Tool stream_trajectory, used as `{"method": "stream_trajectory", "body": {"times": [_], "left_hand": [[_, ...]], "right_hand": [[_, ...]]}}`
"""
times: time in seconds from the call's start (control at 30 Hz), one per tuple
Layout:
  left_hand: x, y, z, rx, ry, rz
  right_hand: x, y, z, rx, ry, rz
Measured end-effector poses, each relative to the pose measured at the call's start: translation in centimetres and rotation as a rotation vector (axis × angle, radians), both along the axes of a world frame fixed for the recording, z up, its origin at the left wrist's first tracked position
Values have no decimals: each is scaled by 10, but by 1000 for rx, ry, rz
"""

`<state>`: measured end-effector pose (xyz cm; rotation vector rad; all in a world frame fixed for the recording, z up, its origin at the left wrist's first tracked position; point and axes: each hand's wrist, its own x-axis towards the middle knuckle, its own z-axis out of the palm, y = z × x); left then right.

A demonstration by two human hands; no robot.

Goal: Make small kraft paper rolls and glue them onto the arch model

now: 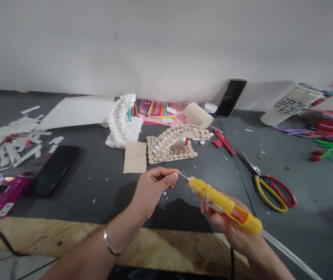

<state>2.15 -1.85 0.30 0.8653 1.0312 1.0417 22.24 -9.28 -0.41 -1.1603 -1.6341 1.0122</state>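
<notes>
My right hand (pixel 232 225) is wrapped round a yellow hot glue gun (pixel 221 202), with a clear glue stick (pixel 289 251) sticking out of its back end. The gun's metal nozzle points left and meets the fingertips of my left hand (pixel 153 190). Thumb and forefinger there pinch a small beige piece (pixel 177 172), mostly hidden. Just beyond both hands stands a small arched staircase model (pixel 174 146) covered in beige rolled discs, on a base of similar discs. Beside it on the left lies a beige paper square (pixel 135 157).
A white fluffy curved staircase model (pixel 122 124) stands behind. Scissors (pixel 265 182) lie open at right, near a red craft knife (pixel 225 143). A dark phone (pixel 54 171) and paper strips (pixel 14 144) lie left. Coloured pencils (pixel 155 109), a leaning phone (pixel 231 98) and a tumbler (pixel 290 103) are behind.
</notes>
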Motion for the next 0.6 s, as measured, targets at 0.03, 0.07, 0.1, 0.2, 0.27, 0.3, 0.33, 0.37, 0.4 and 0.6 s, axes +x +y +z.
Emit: {"method": "stream_trajectory", "body": {"times": [0.03, 0.07, 0.1, 0.2, 0.27, 0.3, 0.33, 0.37, 0.4, 0.6], "left_hand": [[0, 0, 0, -9, -9, -2], [1, 0, 0, -16, -18, -2], [1, 0, 0, -20, -27, -1], [1, 1, 2, -24, -43, 3], [1, 1, 3, -23, -47, 6], [1, 1, 3, -22, -46, 7], [1, 1, 4, -20, -45, 8], [1, 0, 4, -19, -44, 9], [1, 0, 4, -19, -44, 10], [0, 0, 3, -15, -50, 12]], "right_hand": [[0, 0, -1, 1, -26, 7], [0, 0, -1, 4, -55, 17], [-1, 0, 0, 9, -86, 22], [-3, 2, 5, 14, -173, 2], [-4, 3, 9, 11, -202, -12], [-4, 3, 10, 15, -211, -19], [-5, 4, 11, 18, -218, -22], [-5, 4, 11, 26, -221, -27], [-5, 4, 11, 29, -225, -32], [-6, 5, 8, 72, -250, -74]]}}
